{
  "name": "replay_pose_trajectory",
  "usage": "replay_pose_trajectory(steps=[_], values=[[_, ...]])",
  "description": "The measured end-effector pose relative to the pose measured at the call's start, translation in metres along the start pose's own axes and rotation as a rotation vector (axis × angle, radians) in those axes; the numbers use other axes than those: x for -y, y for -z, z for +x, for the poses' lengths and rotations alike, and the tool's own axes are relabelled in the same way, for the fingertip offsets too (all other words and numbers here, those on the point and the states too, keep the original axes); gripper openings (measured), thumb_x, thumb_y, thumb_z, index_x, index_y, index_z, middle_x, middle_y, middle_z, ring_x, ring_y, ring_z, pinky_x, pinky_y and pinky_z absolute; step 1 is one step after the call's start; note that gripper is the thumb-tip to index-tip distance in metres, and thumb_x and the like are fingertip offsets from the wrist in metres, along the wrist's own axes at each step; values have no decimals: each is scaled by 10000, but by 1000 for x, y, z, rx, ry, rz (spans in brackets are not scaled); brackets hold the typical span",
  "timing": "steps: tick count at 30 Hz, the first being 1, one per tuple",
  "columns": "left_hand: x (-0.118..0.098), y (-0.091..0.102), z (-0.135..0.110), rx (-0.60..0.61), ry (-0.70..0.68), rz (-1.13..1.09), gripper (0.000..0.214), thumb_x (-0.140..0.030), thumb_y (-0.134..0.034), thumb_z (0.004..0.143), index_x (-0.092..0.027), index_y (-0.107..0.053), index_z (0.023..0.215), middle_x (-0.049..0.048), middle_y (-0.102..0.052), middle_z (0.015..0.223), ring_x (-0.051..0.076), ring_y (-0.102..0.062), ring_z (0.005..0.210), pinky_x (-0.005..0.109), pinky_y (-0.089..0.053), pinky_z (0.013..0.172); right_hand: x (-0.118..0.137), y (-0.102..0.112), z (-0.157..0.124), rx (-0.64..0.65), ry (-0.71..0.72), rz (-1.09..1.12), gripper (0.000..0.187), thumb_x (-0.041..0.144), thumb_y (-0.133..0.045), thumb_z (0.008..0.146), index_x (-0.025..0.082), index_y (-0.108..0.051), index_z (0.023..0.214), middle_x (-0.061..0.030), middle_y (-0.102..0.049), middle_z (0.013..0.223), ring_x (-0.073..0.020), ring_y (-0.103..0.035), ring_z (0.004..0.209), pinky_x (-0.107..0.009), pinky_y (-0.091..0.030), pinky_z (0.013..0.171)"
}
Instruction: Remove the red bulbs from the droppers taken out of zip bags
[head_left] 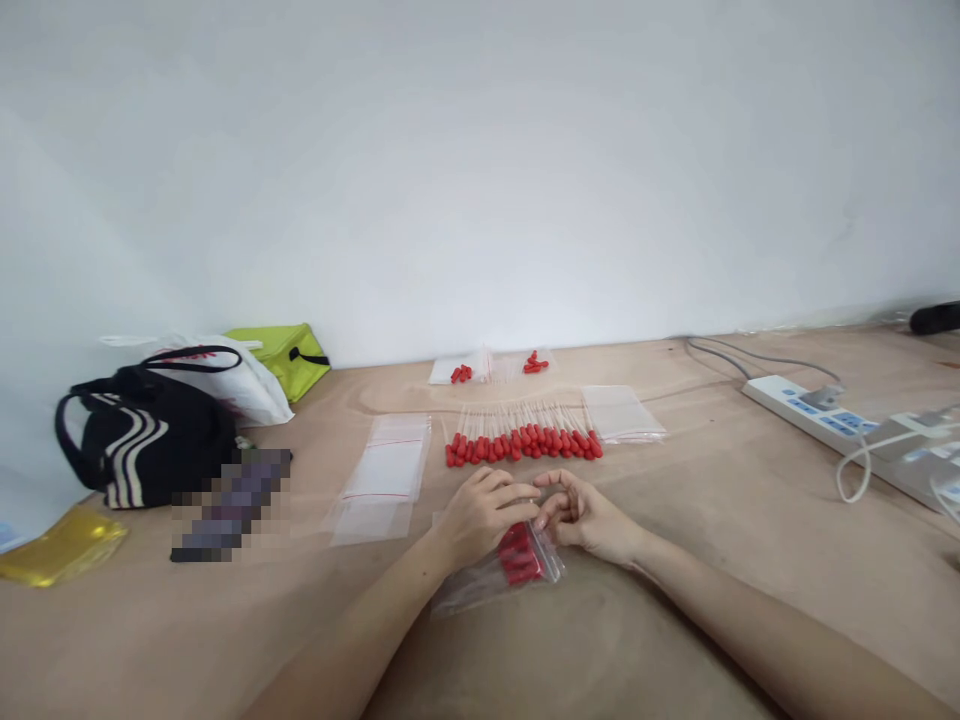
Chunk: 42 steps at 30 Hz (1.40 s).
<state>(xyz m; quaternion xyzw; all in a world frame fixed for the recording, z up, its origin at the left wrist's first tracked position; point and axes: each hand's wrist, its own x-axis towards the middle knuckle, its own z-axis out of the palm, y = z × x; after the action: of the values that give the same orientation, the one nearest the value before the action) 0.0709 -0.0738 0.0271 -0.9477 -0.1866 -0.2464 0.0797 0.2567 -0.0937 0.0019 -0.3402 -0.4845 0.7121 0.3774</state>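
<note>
A clear zip bag (466, 592) with several red pieces (519, 556) inside lies on the table close to me. My left hand (486, 515) rests over its upper part, fingers bent and closed at the edge by the zip. From the other side my right hand (587, 520) pinches the same edge with thumb and fingertips. The fingertips of both hands nearly meet there, and the left thumb is hidden. Just beyond the hands is a row of red-headed pieces (517, 442) with thin pale stems pointing away from me.
Flat clear bags (382, 470) lie at left, and another stack (622, 413) at right. Two bags with red pieces (535, 362) lie near the wall. A black bag (161, 440), a green pouch (289, 360) and a yellow packet (64, 548) are at left. A power strip (825, 415) with cables sits right.
</note>
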Motion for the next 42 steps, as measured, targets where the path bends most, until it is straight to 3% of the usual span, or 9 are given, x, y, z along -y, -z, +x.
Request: replay_pose_trajectory(steps=[5, 15, 20, 26, 33, 42], values=[[0, 1, 1, 22, -33, -33, 206, -185, -391, 873, -183, -591, 822, 25, -620, 991, 152, -469, 918, 293, -349, 792, -2, -2, 1, -34, 7, 4, 560, 150, -705, 501, 199, -358, 938, 69, -610, 590, -93, -557, 520, -211, -414, 512], [-2, 0, 2, 75, -22, -6, 235, -150, -381, 862, -175, -580, 738, 37, -586, 885, 140, -476, 857, 280, -363, 772, -3, -2, 1, -53, 21, -39, 520, 136, -647, 517, 206, -355, 942, 83, -587, 593, -80, -531, 518, -202, -408, 499], [-2, -3, 1, 99, -16, 2, 276, -175, -340, 878, -153, -552, 703, 33, -572, 784, 133, -471, 754, 263, -362, 688, -6, -5, 1, -53, 45, -168, 506, 107, -559, 559, 193, -360, 1016, 79, -562, 599, -74, -507, 511, -192, -388, 482], [0, -7, -1, 139, -29, -42, 296, -167, -306, 889, -147, -544, 715, 35, -592, 784, 135, -489, 769, 264, -361, 675, -8, -9, -2, -93, 115, -373, 513, 137, -541, 638, 158, -395, 1130, 64, -544, 583, -76, -503, 533, -201, -380, 508], [-1, -4, 1, 108, 2, -71, 289, -190, -317, 899, -146, -583, 797, 44, -596, 778, 126, -504, 748, 249, -388, 671, -8, -8, 2, -123, 4, -219, 666, 271, -640, 595, 136, -359, 1183, 105, -515, 498, -83, -496, 439, -217, -386, 468], [1, -4, 3, 17, -144, 101, 283, -154, -352, 886, -152, -552, 686, 11, -601, 720, 118, -489, 728, 265, -353, 650, -8, -11, 3, -201, 24, -193, 565, 285, -620, 582, 137, -409, 1085, 102, -492, 476, -74, -442, 383, -205, -363, 418]])
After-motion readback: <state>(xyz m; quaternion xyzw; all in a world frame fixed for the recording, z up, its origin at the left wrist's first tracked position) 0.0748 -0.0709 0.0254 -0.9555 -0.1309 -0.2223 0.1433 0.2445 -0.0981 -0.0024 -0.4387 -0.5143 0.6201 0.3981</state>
